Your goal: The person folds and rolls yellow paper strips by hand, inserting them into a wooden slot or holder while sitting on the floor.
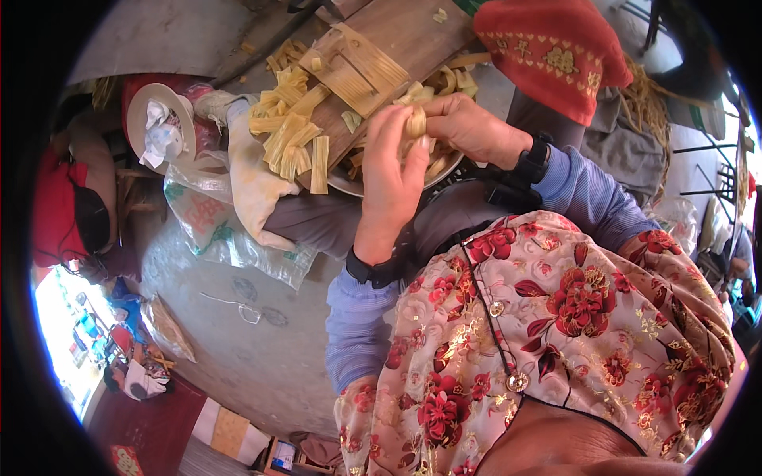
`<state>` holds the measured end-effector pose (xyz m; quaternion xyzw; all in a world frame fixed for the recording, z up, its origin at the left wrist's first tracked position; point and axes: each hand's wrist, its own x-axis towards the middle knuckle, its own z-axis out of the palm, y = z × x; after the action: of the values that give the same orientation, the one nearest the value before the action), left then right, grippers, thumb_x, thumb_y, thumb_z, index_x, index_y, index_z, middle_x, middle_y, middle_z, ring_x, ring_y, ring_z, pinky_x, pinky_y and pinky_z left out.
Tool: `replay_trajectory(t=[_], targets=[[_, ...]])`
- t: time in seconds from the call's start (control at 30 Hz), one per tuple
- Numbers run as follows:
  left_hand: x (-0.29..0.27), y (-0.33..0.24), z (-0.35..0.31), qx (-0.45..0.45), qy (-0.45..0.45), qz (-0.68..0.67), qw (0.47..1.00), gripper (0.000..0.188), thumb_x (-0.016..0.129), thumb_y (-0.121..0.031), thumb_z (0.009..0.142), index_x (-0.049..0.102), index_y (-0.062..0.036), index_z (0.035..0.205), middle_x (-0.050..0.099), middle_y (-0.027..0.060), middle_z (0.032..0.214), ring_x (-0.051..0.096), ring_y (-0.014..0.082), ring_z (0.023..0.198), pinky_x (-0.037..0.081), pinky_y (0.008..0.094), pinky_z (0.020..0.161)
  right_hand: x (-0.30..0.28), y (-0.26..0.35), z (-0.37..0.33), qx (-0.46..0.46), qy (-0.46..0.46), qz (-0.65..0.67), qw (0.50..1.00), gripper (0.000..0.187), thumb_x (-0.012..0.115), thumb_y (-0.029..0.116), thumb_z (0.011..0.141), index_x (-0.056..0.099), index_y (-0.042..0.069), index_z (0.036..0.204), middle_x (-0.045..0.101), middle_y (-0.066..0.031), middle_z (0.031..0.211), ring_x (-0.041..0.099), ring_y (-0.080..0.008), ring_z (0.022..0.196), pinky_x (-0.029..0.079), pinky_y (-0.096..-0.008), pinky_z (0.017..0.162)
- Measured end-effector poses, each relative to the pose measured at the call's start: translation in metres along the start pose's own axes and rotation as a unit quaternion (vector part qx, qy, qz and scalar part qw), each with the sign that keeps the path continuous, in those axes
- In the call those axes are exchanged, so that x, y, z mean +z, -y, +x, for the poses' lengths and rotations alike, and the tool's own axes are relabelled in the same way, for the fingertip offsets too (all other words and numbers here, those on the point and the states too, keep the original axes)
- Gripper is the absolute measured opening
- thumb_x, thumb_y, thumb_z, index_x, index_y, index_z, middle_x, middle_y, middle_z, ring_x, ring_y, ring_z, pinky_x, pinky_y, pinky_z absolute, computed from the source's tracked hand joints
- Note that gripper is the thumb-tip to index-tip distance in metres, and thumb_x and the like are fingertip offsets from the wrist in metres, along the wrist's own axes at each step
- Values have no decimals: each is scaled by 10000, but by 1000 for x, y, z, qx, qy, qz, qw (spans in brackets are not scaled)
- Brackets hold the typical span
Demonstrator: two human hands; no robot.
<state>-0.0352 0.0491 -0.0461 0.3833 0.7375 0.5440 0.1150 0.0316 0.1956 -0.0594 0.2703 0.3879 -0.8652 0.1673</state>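
Observation:
My left hand (390,170) and my right hand (470,131) meet above a round basin (448,172) in my lap. Between their fingertips is a small curled yellow strip (416,123), flat and fibrous like dried leaf; both hands pinch it. Under and behind the hands, more folded strip pieces (446,82) lie in the basin, partly hidden by my fingers. A wooden board (425,32) slants across at the far side. Wide flat yellow strips (355,67) lie on it, and a heap of loose strips (290,131) sits at its left edge.
A red cloth with a yellow pattern (552,51) covers something at the far right. To the left are a white bowl with crumpled paper (164,131), a pale cloth (254,178) and clear plastic bags (230,230). A thin pale loop (250,311) lies on the concrete floor (246,357).

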Motion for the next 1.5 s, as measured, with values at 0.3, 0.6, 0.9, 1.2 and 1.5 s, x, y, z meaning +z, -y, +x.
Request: replay_trajectory(t=[0.3, 0.6, 0.9, 1.2, 1.5], targets=[[7, 18, 16, -289, -19, -186, 939, 198, 546, -211, 904, 594, -20, 889, 499, -19, 637, 436, 75, 483, 321, 240, 418, 12, 9, -3, -411, -142, -402, 806, 109, 626, 31, 776, 675, -17, 861, 554, -76, 1036, 546, -168, 939, 455, -283, 781], [-17, 10, -21, -234, 54, -115, 964, 208, 478, -174, 949, 590, -13, 878, 498, 16, 659, 423, 122, 519, 336, 243, 481, -12, 28, 12, -345, -167, -224, 896, 193, 623, 105, 842, 629, -1, 1004, 564, -52, 1048, 544, -83, 888, 466, -251, 745], [-20, -15, 2, 11, 50, 157, 986, 59, 543, -76, 840, 544, -22, 818, 556, 142, 764, 547, 363, 666, 433, 412, 570, 17, 75, -18, -152, 75, -517, 839, 193, 655, 113, 795, 629, -19, 934, 632, -55, 738, 565, -109, 672, 464, -259, 618], [-70, -22, 21, -191, 93, -64, 975, 186, 558, -137, 912, 608, 19, 999, 599, 31, 784, 528, 100, 690, 459, 254, 635, 22, 91, -34, -205, 26, -466, 860, 144, 633, 66, 819, 626, -22, 932, 632, -30, 760, 562, -64, 687, 473, -231, 616], [-59, 57, 48, -319, -25, -266, 909, 108, 535, -100, 909, 563, -47, 999, 488, -25, 685, 311, -11, 483, 238, 138, 427, -5, 73, 44, -353, -67, -542, 760, 176, 589, 93, 842, 609, -7, 985, 616, -72, 728, 565, -114, 670, 471, -274, 624]])
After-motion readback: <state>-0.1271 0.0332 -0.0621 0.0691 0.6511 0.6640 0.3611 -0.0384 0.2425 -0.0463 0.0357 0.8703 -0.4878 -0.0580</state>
